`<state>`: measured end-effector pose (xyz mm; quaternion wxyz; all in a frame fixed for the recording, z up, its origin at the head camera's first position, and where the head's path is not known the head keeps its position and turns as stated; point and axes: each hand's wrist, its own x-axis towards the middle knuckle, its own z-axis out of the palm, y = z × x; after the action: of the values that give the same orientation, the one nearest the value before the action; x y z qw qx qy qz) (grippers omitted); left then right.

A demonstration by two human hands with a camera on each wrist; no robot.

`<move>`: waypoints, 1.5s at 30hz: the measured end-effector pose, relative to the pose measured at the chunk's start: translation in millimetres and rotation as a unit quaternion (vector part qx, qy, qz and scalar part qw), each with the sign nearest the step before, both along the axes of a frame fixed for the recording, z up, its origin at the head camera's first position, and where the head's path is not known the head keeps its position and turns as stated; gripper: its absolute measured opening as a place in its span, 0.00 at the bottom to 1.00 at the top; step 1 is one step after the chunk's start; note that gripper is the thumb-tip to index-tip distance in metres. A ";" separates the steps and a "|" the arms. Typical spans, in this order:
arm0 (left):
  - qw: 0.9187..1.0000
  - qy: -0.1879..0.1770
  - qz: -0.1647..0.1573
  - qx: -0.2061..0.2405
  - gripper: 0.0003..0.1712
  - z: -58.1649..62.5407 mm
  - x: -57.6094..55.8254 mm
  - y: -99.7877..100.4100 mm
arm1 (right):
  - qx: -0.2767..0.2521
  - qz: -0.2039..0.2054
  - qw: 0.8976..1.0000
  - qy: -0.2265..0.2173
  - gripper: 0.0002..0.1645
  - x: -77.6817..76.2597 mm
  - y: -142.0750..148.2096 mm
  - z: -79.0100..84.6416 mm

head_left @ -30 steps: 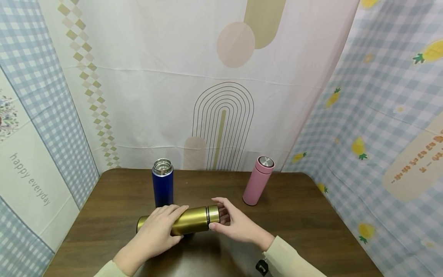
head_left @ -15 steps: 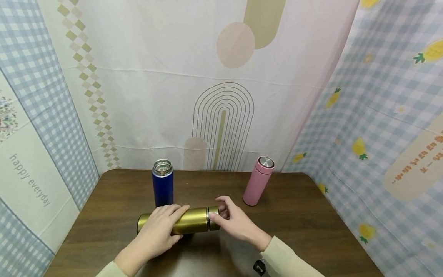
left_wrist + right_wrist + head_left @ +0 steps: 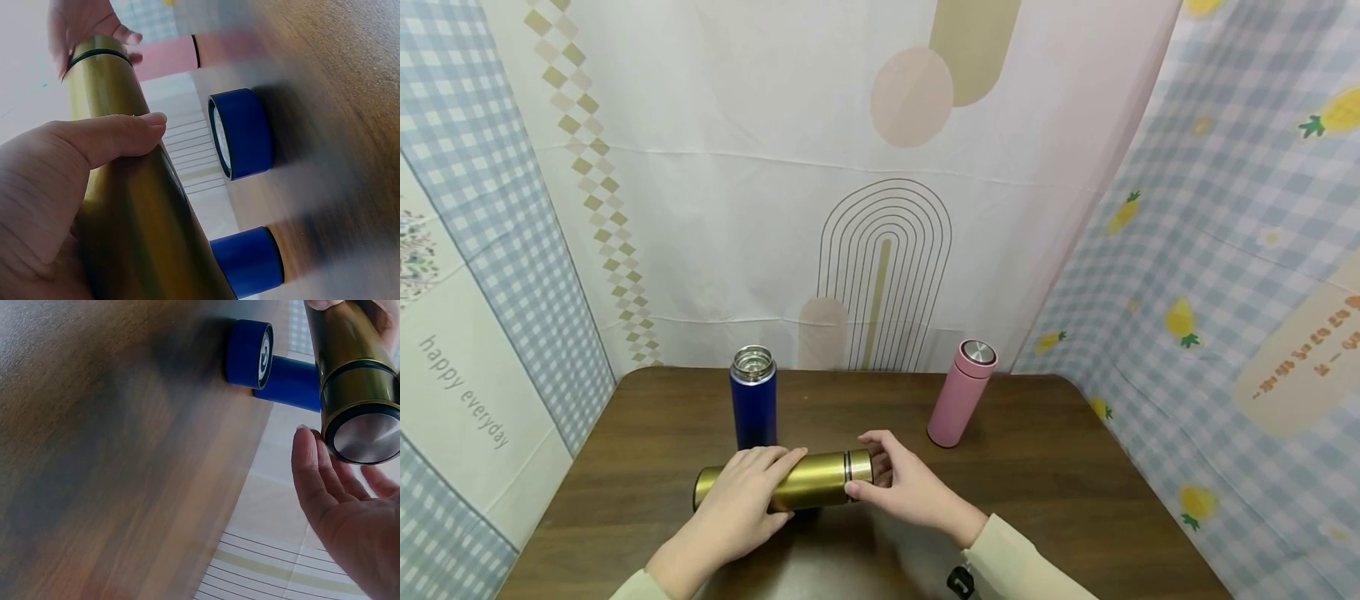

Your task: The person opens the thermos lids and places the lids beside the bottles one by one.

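Observation:
A gold thermos [image 3: 820,482] lies sideways over the table, its lid [image 3: 861,468] pointing right. My left hand [image 3: 741,492] grips its body from above, the thumb along the near side. At the lid end is my right hand [image 3: 910,487], thumb on the lid's near edge and fingers bent around its far side; the right wrist view shows the fingertips right at the rim of the silver-topped lid [image 3: 369,434]. Behind the thermos stands a blue thermos [image 3: 754,408] with its mouth uncovered. A blue lid [image 3: 244,134] rests on the table, mostly hidden under the gold thermos in the head view.
A pink thermos [image 3: 961,396], lid on, stands upright at the back right of the brown wooden table [image 3: 1045,475]. Printed cloth [image 3: 737,233] hangs along the table's back edge, with checked cloth [image 3: 1187,250] at the right side.
The right thumb moved up over the lid half a second ago and is now back lower on its near edge. The left hand keeps its grip; the gold thermos has barely shifted.

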<state>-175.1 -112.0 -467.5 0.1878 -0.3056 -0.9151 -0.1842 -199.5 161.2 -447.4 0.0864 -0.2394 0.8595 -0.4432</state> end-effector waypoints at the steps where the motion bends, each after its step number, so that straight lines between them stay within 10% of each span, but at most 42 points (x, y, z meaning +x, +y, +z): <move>1: 1.000 0.001 0.001 0.001 0.47 -0.3 0.1 -0.1 | -0.007 0.008 1.000 0.004 0.38 0.0 0.2 -0.4; 45: 1.000 0.012 0.000 -0.007 0.48 -0.3 3.4 1.0 | 0.008 0.036 0.999 0.002 0.33 2.8 5.6 -2.4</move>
<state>-171.7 -111.0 -467.8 0.1961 -0.3093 -0.9141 -0.1739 -196.6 166.9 -449.8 0.1026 -0.2698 0.8540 -0.4329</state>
